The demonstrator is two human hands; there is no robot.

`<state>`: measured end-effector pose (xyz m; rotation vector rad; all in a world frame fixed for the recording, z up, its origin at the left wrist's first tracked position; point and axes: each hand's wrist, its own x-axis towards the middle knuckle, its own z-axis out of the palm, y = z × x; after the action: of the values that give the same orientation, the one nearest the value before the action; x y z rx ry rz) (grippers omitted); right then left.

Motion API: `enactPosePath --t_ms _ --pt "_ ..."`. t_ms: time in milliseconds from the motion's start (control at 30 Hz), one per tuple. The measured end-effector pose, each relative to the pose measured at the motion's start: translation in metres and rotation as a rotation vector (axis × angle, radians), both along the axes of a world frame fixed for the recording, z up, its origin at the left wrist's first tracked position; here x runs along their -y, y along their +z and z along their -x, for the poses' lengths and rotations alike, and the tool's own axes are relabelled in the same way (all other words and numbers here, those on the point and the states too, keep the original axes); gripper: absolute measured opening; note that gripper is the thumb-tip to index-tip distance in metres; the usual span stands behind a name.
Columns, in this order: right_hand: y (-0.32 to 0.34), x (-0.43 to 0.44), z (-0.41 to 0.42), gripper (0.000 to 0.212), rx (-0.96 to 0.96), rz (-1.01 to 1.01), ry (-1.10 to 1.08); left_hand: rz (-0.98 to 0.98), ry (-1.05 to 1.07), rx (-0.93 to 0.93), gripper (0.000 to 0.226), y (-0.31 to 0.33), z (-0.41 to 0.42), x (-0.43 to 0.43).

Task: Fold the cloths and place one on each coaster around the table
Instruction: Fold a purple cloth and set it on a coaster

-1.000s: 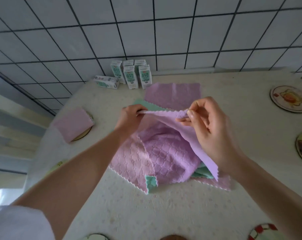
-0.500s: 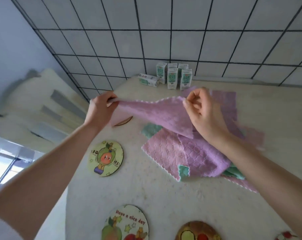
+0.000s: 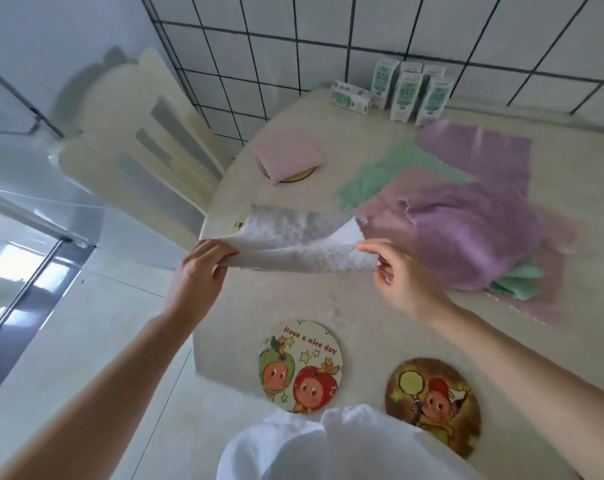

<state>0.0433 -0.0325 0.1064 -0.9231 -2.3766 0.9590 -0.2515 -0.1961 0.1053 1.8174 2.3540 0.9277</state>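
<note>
A pale lilac cloth (image 3: 293, 242), washed out by light, is stretched between my two hands just above the table's left edge. My left hand (image 3: 198, 271) grips its left corner and my right hand (image 3: 395, 275) pinches its right corner. The cloth lies over a coaster, of which only a sliver (image 3: 239, 224) shows. A pile of purple, pink and green cloths (image 3: 466, 216) lies to the right. A folded pink cloth (image 3: 286, 154) sits on a coaster at the back left. Two bare picture coasters, a fruit one (image 3: 300, 366) and a brown one (image 3: 432, 401), lie near me.
Several small green-and-white cartons (image 3: 406, 91) stand against the tiled wall at the back, one lying on its side. A cream chair back (image 3: 144, 147) stands left of the table (image 3: 293, 299). The floor lies beyond the table's left edge.
Both hands have carried the cloth leftward and down off the pile, to the table's left edge over the coaster there. The view has swung left and down.
</note>
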Motion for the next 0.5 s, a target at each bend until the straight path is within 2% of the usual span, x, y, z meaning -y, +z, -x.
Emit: enactPosePath --t_ms 167,300,367,500 --pt "-0.032 0.045 -0.039 0.049 0.188 0.035 0.099 0.086 -0.035 0.044 0.018 -0.036 -0.034 0.063" --pt "-0.047 0.072 -0.061 0.042 0.201 0.004 0.066 0.16 -0.064 0.092 0.016 -0.057 -0.057 0.097" --pt "-0.05 0.084 -0.071 0.038 0.215 0.047 0.057 0.18 -0.065 0.131 0.014 -0.061 -0.068 0.11" --pt "-0.054 0.101 -0.09 0.038 0.251 0.149 0.041 0.225 -0.078 0.209 0.024 -0.063 -0.08 0.131"
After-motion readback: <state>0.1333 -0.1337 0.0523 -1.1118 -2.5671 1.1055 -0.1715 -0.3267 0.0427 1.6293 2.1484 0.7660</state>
